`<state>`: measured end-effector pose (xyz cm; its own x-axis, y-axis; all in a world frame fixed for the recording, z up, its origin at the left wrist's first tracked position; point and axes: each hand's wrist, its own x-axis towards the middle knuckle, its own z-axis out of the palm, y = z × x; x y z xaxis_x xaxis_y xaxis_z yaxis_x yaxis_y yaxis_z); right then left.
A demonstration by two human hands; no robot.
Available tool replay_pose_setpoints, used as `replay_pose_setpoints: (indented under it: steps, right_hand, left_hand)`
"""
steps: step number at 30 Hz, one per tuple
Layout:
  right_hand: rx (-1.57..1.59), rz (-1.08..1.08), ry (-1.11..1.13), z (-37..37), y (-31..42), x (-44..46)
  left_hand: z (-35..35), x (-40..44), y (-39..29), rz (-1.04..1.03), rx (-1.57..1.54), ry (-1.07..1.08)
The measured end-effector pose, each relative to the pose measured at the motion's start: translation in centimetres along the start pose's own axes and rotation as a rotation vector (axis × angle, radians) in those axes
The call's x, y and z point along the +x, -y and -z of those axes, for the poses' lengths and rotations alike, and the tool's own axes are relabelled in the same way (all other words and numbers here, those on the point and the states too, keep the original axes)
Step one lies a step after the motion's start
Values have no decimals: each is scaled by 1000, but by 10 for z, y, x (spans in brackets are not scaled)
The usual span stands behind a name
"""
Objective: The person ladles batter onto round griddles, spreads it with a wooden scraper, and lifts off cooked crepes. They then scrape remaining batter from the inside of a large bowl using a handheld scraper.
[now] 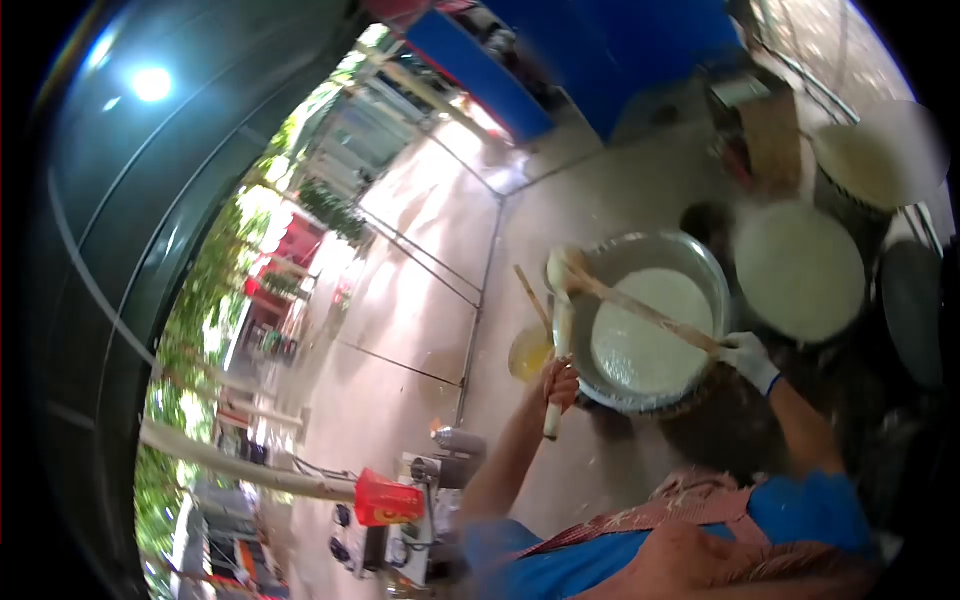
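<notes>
My bare left hand [561,384] is wrapped round a pale wooden handle [564,325] held upright at the left rim of a large metal basin [722,285]. My right hand [745,361], in a white glove, grips the end of a wooden stick [650,315] that slants across the basin. The far ends of both tools meet at a rounded, whitish lump or head [563,270] over the rim; its exact form is blurred. White, batter-like liquid [655,330] fills much of the basin. Left of it stands a small bowl of yellow liquid [530,353] with a thin stick [532,297] above it.
Right of the basin are a round white surface [800,272], another pale round one [862,165] and a dark disc [912,312]. A cardboard box [775,145] stands behind them. Blue panels [640,50] rise beyond. At lower left is a red container [388,499] near a pole [250,472].
</notes>
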<state>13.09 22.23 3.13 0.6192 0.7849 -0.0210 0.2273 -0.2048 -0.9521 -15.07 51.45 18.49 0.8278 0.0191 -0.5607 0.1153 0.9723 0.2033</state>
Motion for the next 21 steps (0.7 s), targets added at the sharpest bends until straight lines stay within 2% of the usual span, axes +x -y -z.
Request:
replay_pose_setpoints:
  steps: [1, 3, 4, 5, 6, 7, 9, 10, 11, 12, 13, 14, 15, 16, 17, 18, 20, 21]
  right_hand:
    - [-233, 12, -72, 2, -15, -25]
    - [-174, -330, -9, 33, 26, -76]
    - [-290, -273, -48, 48, 31, -93]
    - [-200, -203, -122, 55, 31, -102]
    - [-120, -133, -197, 64, 34, -114]
    - [-49, -61, -276, 73, 38, -129]
    - [176, -157, -211, 84, 29, -144]
    - [211, -272, -184, 90, 29, -157]
    - [146, -304, -254, 88, -6, -170]
    - [43, -301, -259, 96, -27, -192]
    - [-187, -273, -278, 107, -40, -221]
    - [-185, -435, -201, 120, -52, -254]
    - [-357, -471, -218, 126, -75, -291]
    - [-370, -479, -323, 139, -92, -336]
    - [-365, -473, -422, 146, -104, -381]
    - [-380, -553, -437, 158, -102, -422]
    - [-445, -724, -503, 191, -88, -491]
    - [-496, -816, -567, 209, -85, -515]
  left_hand:
    - [-14, -2, 15, 177, -386, -22]
    - [-15, 0, 33, 248, -359, 7]
    - [-22, -1, 39, 285, -295, 53]
    - [-27, 2, 44, 325, -234, 106]
    - [-26, 14, 46, 317, -9, 312]
    - [-26, 24, 57, 132, 199, 151]
    - [-58, 52, 104, -232, 631, -91]
    - [-55, 74, 110, -94, 678, 114]
    - [-46, 98, 111, 63, 709, 324]
    - [-39, 123, 123, 320, 348, 379]
    - [-70, 127, 158, 510, 43, 309]
    - [-101, 130, 193, 687, -255, 187]
    - [-98, 153, 223, 920, -900, -7]
    - [-95, 174, 253, 1134, -1498, -358]
    - [-91, 196, 283, 1036, -1054, -217]
    - [-94, 220, 316, 846, -455, -36]
    - [-124, 255, 370, 719, -95, 10]
    - [-143, 272, 401, 766, -130, 123]
